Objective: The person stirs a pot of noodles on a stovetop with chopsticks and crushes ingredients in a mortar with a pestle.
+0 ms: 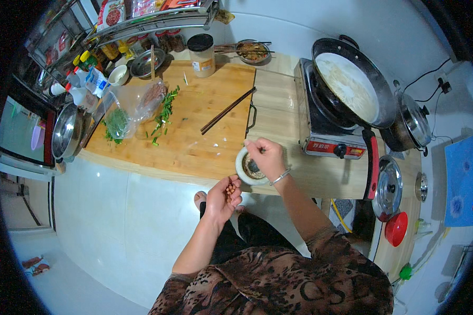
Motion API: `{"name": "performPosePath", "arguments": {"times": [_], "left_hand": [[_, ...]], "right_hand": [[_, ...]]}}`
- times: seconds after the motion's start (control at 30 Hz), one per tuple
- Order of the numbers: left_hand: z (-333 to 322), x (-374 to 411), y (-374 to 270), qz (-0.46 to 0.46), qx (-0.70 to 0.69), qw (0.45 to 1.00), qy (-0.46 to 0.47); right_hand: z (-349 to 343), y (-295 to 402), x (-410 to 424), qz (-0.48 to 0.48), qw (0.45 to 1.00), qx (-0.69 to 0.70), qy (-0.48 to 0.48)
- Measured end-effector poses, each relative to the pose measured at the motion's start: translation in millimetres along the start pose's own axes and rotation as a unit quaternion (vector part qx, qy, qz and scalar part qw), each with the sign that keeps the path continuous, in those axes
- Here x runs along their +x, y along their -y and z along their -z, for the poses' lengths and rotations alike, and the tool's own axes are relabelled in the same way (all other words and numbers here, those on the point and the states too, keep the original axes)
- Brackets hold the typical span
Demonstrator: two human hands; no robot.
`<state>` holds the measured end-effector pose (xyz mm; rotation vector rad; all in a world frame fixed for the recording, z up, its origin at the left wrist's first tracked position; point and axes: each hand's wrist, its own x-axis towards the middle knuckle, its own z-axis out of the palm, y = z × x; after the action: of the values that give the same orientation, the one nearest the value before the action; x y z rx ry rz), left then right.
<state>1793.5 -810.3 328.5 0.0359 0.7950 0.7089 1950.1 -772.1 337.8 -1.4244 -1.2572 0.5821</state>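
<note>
My left hand point(222, 199) is cupped around several reddish-brown nuts point(231, 189), which look like peanuts. It is close to the front edge of the counter, just left of a pale stone mortar point(240, 171). Over the mortar, my right hand point(268, 156) has its fingers curled together, with a metal bangle point(280, 176) at the wrist. Whether those fingers grip anything is hidden. Brown crumbs point(249, 173) and a dark rounded shape point(254, 166) show inside the mortar. Dark chopsticks point(228, 111) lie on the wooden cutting board point(193, 151) beyond my hands.
Chopped greens point(164, 112) and a plastic bag point(132, 102) sit at the board's left. A lidded jar point(202, 57) stands behind. At right, a wok point(386, 106) with noodles in whitish liquid rests on a portable gas stove point(333, 145); its red-and-black handle point(371, 165) overhangs the counter's front.
</note>
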Motion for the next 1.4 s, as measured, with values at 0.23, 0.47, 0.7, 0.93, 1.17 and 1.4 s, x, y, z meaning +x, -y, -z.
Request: {"name": "performPosePath", "arguments": {"times": [0.23,0.47,0.7,0.93,1.17,1.4], "left_hand": [[-1,2,2,0.004,0.049,0.995,0.082],[3,5,7,-0.017,0.076,0.994,0.081],[-6,-6,0,-0.013,0.034,0.998,0.048],[4,1,6,-0.016,0.079,0.992,0.098],[0,7,7,-0.057,0.127,0.988,0.059],[-4,9,9,-0.083,0.137,0.985,0.058]], "right_hand": [[12,15,3,-0.142,0.987,0.061,0.042],[15,42,5,-0.123,0.989,0.080,0.010],[20,37,11,-0.091,0.994,0.061,0.012],[5,8,-1,-0.118,0.992,-0.006,0.051],[10,33,4,-0.074,0.995,0.060,0.009],[8,41,2,-0.121,0.991,0.023,0.052]]}}
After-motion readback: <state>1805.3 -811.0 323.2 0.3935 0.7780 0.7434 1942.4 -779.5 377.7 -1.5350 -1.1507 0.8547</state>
